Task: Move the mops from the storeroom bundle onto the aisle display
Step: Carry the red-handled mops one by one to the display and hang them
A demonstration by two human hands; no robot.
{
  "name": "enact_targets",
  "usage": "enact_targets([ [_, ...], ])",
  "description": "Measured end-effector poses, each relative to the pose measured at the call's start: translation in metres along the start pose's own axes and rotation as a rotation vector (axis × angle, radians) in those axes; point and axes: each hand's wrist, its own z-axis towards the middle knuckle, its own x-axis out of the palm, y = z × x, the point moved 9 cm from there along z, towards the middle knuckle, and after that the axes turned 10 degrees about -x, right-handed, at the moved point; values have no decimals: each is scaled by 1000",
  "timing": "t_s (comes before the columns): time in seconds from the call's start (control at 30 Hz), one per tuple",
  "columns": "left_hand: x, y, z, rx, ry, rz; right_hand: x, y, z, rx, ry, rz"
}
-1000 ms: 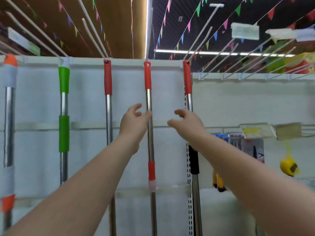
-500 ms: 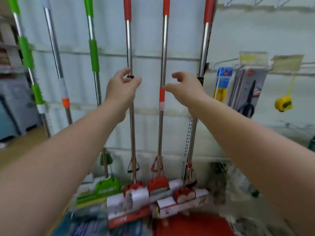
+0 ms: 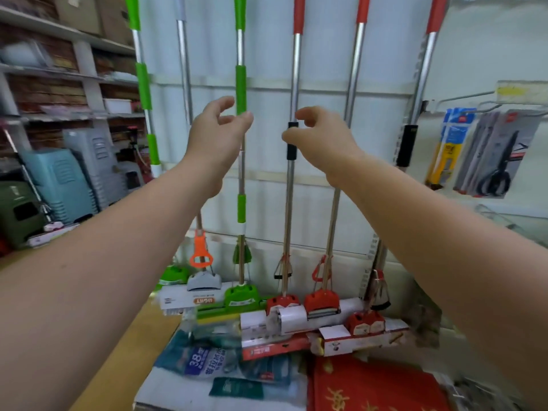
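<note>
Several mops hang side by side on the white display panel (image 3: 326, 203), their heads low above the stock. My left hand (image 3: 219, 134) is raised in front of the green-handled mop (image 3: 240, 84), fingers loosely curled, and holds nothing. My right hand (image 3: 320, 140) hovers just right of the red-topped mop with a black sleeve (image 3: 292, 149), thumb and fingers apart, and also holds nothing. Two more red-topped mops (image 3: 354, 69) (image 3: 424, 69) hang to the right. A grey-topped mop (image 3: 184, 54) and another green mop (image 3: 142, 72) hang to the left.
Packaged scissors (image 3: 498, 161) hang on hooks at the right. Shelves with boxes (image 3: 74, 72) and plastic stools (image 3: 62, 179) fill the left side. Below the mop heads lie packaged goods (image 3: 207, 363) and a red mat (image 3: 370, 387).
The view has tilted down from the mop tops to the heads. Both hands have shifted one mop to the left along the display and hold nothing.
</note>
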Motion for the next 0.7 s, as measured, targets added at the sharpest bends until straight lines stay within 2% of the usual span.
enact_targets([
  [0.37,-225,56,73,-46,-134,62,217,79,32,21,86,170],
  [0.7,-338,114,155,-80,-280,72,368,101,92,-35,205,195],
])
